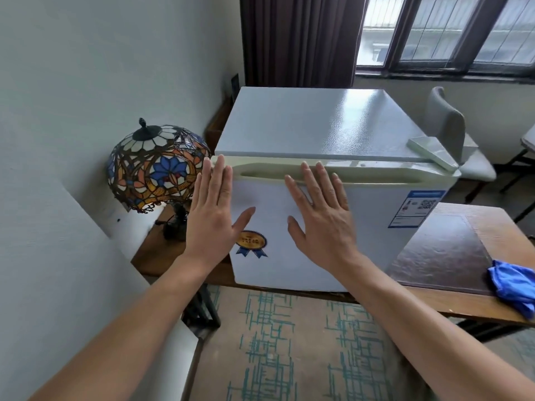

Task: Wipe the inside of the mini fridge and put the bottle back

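Mini fridge (pixel 333 198) stands on the desk (pixel 451 302), door closed. My left hand (pixel 212 209) and right hand (pixel 321 215) lie flat against the door front, fingers straight and slightly spread — gripping nothing. The blue cloth (pixel 514 283) lies on the desk at right. No bottle in view. Judgement: either the opening step or the closing one — I cannot tell which. If opening, the next move calls for fingers hooked into the recessed handle (pixel 327 178).

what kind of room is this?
Likely a hotel room or home study: mini fridge on a wooden desk, stained-glass lamp, dark curtain, patterned carpet.
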{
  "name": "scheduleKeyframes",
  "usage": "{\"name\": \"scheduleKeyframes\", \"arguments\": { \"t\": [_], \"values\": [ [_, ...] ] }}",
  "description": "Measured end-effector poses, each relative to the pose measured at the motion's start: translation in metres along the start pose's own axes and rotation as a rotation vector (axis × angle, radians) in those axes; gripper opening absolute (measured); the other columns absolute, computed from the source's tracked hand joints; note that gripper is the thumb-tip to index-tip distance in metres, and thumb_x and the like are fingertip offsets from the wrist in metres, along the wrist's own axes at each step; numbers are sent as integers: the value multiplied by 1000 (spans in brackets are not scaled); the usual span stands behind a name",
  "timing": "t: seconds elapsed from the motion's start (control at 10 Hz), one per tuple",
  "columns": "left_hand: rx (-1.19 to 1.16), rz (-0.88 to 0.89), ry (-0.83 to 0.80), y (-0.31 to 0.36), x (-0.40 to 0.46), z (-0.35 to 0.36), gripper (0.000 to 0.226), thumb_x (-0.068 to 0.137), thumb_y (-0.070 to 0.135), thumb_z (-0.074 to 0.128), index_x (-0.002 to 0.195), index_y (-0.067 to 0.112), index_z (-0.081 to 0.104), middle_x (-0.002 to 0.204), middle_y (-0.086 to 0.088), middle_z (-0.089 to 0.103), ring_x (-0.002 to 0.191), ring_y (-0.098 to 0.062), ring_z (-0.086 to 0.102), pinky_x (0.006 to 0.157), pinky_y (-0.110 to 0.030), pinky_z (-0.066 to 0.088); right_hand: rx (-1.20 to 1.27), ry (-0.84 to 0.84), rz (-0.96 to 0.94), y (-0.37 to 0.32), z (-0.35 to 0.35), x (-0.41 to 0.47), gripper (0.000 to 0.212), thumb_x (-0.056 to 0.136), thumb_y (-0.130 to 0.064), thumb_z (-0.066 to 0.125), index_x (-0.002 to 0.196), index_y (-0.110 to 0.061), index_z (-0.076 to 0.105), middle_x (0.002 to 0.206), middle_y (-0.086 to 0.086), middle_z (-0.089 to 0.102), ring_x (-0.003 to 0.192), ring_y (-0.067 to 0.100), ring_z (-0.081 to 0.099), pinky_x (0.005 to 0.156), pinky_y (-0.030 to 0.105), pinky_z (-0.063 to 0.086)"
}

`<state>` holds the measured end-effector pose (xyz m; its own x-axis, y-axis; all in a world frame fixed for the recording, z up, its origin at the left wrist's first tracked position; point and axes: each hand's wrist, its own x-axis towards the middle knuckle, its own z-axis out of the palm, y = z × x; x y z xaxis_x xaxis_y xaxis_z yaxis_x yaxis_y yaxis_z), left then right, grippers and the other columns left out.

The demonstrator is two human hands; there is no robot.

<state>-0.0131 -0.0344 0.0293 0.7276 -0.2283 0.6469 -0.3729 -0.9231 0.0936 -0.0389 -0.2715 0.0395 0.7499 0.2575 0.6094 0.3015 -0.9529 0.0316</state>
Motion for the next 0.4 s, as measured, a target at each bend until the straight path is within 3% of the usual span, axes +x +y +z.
{"name": "scheduleKeyframes", "arguments": {
  "t": [0.3,0.4],
  "values": [
    [-49,4,23,-1,-1,-5,83,102,53,53,161,2,23,171,-15,20,160,-35,12,128,-53,21,16,-22,-15,-3,-6,0,72,94,-36,60,160,-21,35,170,14,25,158,37,18,127,55,19],
    [-111,6,100,-1,13,-20,63,102,49,54,147,5,50,161,-15,41,156,-34,26,124,-55,28,134,48,14,-1,-22,7,58,93,-36,60,149,-19,53,160,13,46,153,36,35,122,55,29]
  ]
}}
